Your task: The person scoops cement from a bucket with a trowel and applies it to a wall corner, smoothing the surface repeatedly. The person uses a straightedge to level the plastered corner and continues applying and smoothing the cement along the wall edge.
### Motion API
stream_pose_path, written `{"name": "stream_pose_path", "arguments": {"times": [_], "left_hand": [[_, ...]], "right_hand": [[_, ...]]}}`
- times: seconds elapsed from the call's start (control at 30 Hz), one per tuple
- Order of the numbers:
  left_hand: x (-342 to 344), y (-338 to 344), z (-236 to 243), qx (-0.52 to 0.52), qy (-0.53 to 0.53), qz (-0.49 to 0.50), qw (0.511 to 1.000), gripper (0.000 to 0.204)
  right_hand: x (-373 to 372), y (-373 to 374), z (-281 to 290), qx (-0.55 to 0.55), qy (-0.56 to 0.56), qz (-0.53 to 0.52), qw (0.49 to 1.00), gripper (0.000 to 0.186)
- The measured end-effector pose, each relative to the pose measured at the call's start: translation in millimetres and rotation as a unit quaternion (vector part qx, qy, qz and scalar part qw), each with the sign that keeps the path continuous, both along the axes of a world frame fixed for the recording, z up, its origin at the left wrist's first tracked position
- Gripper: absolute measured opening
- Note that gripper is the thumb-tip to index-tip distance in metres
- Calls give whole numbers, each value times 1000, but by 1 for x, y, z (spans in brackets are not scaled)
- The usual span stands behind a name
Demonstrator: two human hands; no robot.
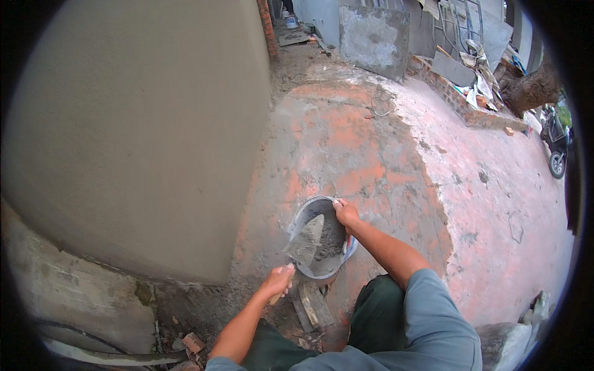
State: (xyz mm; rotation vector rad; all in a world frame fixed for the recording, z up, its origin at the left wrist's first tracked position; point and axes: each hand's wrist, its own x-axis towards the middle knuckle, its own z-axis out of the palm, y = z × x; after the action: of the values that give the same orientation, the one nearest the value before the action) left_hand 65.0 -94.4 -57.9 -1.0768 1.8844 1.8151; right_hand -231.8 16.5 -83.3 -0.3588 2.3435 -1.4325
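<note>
A round bucket (301, 217) with wet grey mortar (331, 238) in it is in front of me, low in the middle of the view. My left hand (278, 282) is closed around the handle of a trowel (305, 242). The trowel's pointed blade, smeared with mortar, lies over the bucket's left side. My right hand (346, 213) grips the bucket's rim at its far right. The fingers under that rim are partly hidden.
A smooth grey plastered wall (142, 136) rises on the left. Wooden boards (314, 306) and broken bricks (193, 342) lie near my legs. Farther off are a leaning grey panel (374, 40), a low brick border (461, 105) with debris, a tree trunk (533, 86) and a motorbike (555, 142).
</note>
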Motion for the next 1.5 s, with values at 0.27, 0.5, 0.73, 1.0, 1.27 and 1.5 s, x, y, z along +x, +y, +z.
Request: {"name": "stream_pose_path", "arguments": {"times": [0.27, 0.5, 0.73, 1.0, 1.27, 1.5], "left_hand": [[59, -20, 61, -19, 78, 25, 996, 47], [140, -20, 120, -56, 121, 100, 986, 49], [247, -3, 129, -42, 127, 238, 962, 37], [334, 7, 95, -15, 141, 520, 842, 29], [359, -77, 77, -117, 170, 629, 749, 21], [368, -171, 108, -164, 200, 662, 704, 24]], "right_hand": [[-21, 4, -31, 146, 74, 142, 976, 45], [-29, 12, -29, 24, 38, 100, 994, 44], [-38, 21, -40, -63, -84, 82, 991, 43], [-39, 29, -37, -88, -126, 54, 987, 46], [-32, 30, -25, -74, -124, 33, 989, 44], [-27, 31, -18, -40, -85, 61, 994, 44]]}}
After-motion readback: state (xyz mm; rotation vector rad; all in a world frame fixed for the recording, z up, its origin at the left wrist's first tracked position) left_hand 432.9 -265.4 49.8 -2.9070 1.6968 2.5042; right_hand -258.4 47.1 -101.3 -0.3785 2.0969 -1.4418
